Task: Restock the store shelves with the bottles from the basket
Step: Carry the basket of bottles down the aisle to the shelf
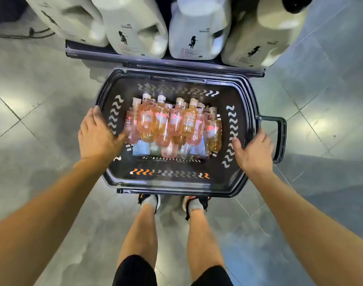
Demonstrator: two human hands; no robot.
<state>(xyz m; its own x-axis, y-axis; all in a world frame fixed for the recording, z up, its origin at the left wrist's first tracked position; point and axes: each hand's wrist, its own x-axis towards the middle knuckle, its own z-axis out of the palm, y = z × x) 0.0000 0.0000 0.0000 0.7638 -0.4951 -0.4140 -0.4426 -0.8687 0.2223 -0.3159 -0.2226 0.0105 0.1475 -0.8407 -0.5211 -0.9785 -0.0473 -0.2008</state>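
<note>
Our left hand [98, 133] rests released on the black plastic basket [168, 183]; our right hand [252, 149] grasps its right rim. Inside lie pinkish-orange clear bottles [166, 122].

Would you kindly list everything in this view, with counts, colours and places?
basket: one, black, on the floor, centre
bottles: roughly ten, pink and orange, lying in the basket
jugs: four, white, on the shelf beyond the basket
shelf: one, dark, top of view
floor: grey tiles
shoes: two, dark, by the basket's near edge
legs: two, bare, bottom of view
left hand: one, over the basket's left rim
right hand: one, at the basket's right rim
</note>
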